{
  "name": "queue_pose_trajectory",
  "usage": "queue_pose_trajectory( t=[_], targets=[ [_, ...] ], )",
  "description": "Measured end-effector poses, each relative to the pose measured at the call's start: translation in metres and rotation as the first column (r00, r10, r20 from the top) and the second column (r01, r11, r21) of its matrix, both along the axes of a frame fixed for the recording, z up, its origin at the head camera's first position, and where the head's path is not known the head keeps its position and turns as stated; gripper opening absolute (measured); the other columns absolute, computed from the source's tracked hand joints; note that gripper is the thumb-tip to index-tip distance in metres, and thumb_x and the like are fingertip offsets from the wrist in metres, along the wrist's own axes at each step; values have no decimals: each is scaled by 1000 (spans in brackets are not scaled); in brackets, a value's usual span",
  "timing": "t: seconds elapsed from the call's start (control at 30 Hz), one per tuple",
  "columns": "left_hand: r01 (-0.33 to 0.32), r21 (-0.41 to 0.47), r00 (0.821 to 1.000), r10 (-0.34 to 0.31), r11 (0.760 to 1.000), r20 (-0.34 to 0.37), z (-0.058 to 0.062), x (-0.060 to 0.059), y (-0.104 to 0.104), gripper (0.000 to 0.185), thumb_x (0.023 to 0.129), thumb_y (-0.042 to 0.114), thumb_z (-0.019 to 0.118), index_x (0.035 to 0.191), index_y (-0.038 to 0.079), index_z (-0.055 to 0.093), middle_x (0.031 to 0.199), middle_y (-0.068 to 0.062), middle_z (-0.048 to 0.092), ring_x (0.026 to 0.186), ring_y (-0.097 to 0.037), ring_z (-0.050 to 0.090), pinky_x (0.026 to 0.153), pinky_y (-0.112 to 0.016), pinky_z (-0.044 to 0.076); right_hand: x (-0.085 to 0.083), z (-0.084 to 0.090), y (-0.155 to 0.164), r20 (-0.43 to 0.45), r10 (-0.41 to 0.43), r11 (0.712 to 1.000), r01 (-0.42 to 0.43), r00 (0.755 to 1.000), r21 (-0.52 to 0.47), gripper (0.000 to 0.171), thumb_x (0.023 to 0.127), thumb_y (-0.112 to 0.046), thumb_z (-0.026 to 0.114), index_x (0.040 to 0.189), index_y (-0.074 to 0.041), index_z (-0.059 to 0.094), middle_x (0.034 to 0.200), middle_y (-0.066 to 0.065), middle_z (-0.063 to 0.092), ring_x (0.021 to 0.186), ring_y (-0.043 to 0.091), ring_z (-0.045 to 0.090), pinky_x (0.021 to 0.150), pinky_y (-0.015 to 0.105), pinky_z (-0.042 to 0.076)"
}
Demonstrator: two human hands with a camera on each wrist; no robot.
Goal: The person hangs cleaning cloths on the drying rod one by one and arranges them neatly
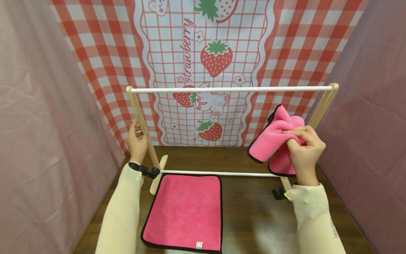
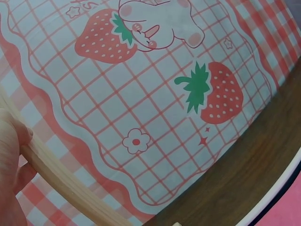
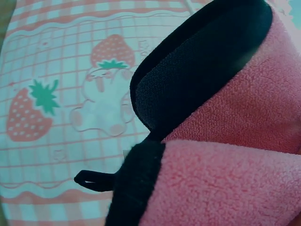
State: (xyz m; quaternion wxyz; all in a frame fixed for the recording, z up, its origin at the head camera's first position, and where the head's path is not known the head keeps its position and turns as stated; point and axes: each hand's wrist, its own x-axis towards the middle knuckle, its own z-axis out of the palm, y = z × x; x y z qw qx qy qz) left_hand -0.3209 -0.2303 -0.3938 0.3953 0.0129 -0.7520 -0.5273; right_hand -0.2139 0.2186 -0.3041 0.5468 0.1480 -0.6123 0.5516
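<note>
In the head view my left hand (image 1: 137, 144) grips the left wooden post (image 1: 142, 123) of a drying rack, fingers and thumb round it. The left wrist view has part of that hand (image 2: 10, 165) at its left edge, on the post (image 2: 70, 190). On the right my right hand (image 1: 306, 146) pinches a bunched pink towel (image 1: 269, 141) with black edging, held up below the white top bar (image 1: 228, 89). Close up in the right wrist view, the towel (image 3: 225, 183) shows folds and a small black loop (image 3: 94, 180); the fingers are hidden there.
A second pink towel (image 1: 190, 211) lies flat on the dark wooden table (image 1: 250, 211), near the rack's left foot (image 1: 158, 176). The white lower bar (image 1: 222, 173) runs across behind it. A strawberry-print cloth (image 1: 215, 58) hangs at the back, pink curtains at both sides.
</note>
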Motion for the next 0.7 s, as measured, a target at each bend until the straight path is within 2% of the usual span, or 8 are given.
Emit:
queue_pose_trajectory(
  t=[0.5,0.63,0.7],
  targets=[
    [-10,-1,1000,10,1000,5,1,1,2,53,86,-16,59,137,-5,51,116,-29,56,100,-43,60,91,-52,52,-11,55,-1,-98,-47,997,41,994,-60,17,74,11,55,69,15,71,66,-11,58,63,5,48,56,17,27],
    [-10,-1,1000,10,1000,3,1,1,2,52,86,-16,59,137,-5,51,116,-30,57,100,-43,60,91,-52,53,-7,75,-7,-125,-59,997,52,990,-56,20,74,9,53,70,15,71,67,-13,59,66,4,51,61,17,31],
    [-9,0,1000,9,1000,1,1,0,2,52,86,-16,59,137,-5,51,116,-30,57,100,-44,60,91,-54,52,-6,85,-10,-142,-57,998,51,988,-41,21,75,8,53,70,14,71,68,-14,60,68,4,53,68,19,36]
  ],
)
